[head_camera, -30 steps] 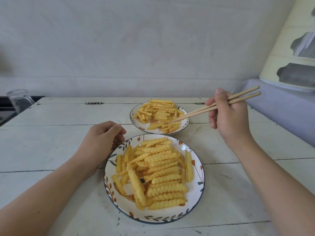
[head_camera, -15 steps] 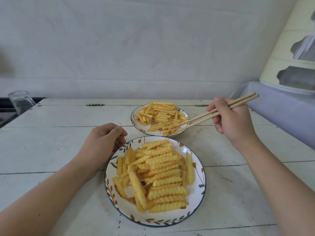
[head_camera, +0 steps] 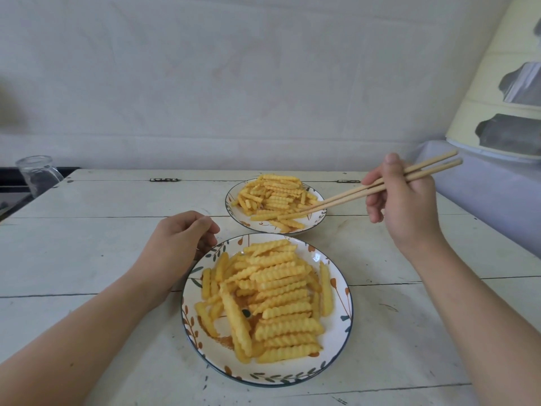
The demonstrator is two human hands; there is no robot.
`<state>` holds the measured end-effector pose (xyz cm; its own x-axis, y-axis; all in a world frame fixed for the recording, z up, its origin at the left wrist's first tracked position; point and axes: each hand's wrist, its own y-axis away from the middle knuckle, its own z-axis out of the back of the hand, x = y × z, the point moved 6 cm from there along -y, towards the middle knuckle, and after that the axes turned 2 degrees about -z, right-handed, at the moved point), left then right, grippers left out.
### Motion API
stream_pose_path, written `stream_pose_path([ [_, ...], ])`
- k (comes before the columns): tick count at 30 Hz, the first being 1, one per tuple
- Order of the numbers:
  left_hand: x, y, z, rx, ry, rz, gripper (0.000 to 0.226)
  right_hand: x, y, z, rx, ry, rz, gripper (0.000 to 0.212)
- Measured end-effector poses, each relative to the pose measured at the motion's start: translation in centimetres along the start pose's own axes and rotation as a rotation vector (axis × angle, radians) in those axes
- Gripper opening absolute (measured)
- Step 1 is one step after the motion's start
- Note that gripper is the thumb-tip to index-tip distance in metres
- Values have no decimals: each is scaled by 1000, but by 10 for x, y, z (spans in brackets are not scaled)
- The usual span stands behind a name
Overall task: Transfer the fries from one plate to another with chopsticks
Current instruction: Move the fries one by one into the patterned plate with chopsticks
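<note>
Right hand grips wooden chopsticks | tips on crinkle-cut fries

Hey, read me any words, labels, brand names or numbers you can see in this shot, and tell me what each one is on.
None: no readable text anywhere.
Near plate: leaf and flower pattern only, no writing.
Far plate: the same, no lettering.
Chopsticks: plain wood, no mark.
Glass jar: clear, no label visible.
Cream panel at right: grey shapes only, no letters.
</note>
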<state>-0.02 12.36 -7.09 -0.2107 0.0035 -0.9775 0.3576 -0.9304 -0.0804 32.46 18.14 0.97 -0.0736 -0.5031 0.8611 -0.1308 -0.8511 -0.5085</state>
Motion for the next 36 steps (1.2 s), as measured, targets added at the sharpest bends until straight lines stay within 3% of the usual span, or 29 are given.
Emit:
stream_pose_path([
  [9,0,-1,0,4,-10,-9,30,-15,3,-11,106,106,-45,44],
  [12,1,-1,1,6,-4,-9,30,-15,3,-12,69,84,-36,48],
  [18,2,-2,2,4,30,9,28,12,9,-10,-41,-228,-103,58],
  [22,3,-3,5,4,114,36,29,38,38,-46,189,-445,-217,61],
  [25,3,-3,5,7,124,39,29,47,64,-72,380,-438,-228,57],
  [28,4,-3,5,11,117,43,30,48,74,-80,450,-367,-219,56],
  [31,5,-4,5,10,119,45,29,49,64,-70,348,-350,-207,55],
  [36,4,-3,4,13,91,31,28,29,29,-20,-43,-201,-124,52],
])
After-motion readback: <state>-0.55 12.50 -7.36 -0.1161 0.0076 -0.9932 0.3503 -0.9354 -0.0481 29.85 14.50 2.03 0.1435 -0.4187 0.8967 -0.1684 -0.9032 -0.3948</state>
